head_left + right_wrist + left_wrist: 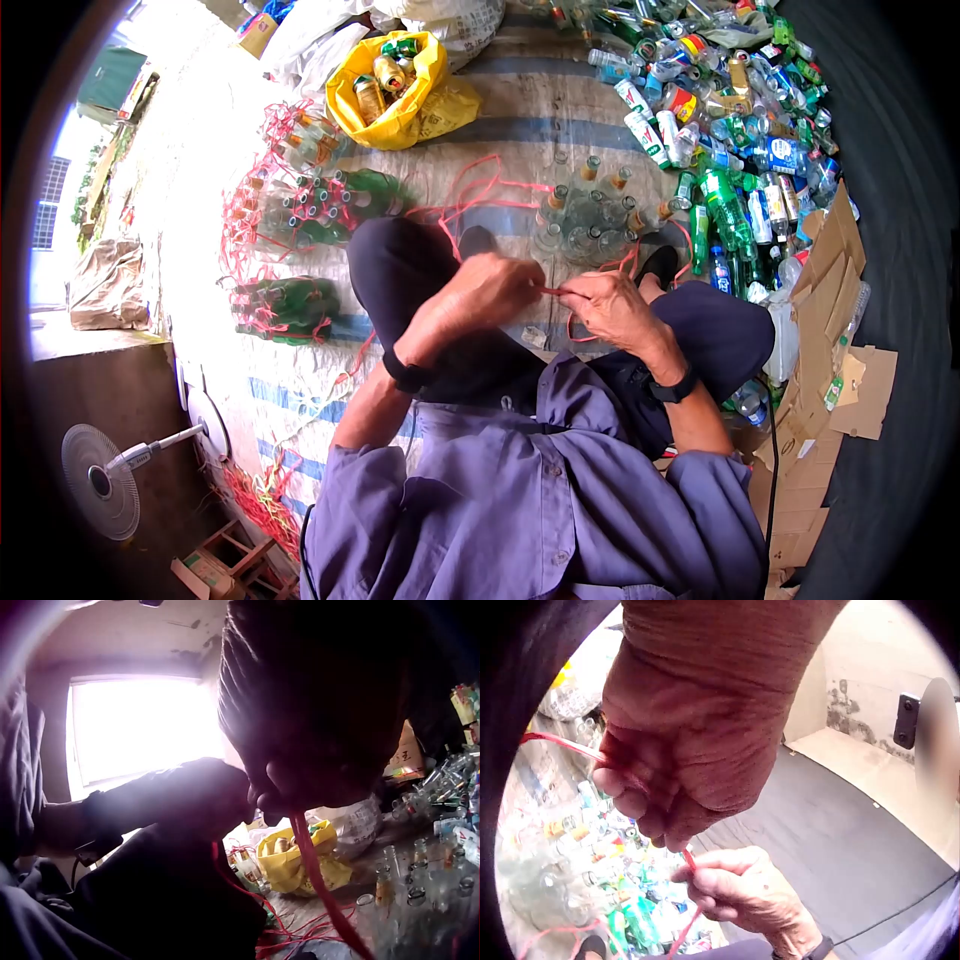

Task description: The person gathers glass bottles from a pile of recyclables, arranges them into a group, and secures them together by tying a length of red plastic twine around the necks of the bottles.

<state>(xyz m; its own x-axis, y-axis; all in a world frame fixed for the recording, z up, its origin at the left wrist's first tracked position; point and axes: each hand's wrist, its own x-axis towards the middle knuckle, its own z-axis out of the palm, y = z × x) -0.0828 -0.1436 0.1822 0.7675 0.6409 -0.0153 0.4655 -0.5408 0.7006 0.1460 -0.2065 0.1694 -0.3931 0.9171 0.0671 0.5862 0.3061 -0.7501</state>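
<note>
Both hands hold a pink-red plastic string above the person's lap, with a short length drawn between them. In the head view the left hand grips it with curled fingers. Facing it, the right hand pinches the string between thumb and fingers. The left wrist view shows string running out of the left fist and a tail hanging below the right fingers. Just beyond the hands stands a group of clear glass bottles, with loose loops of string beside it.
String-tied bottle bundles sit at the left. A yellow bag of cans stands farther off. Cans and plastic bottles heap up at the right, beside cardboard. A fan is at lower left.
</note>
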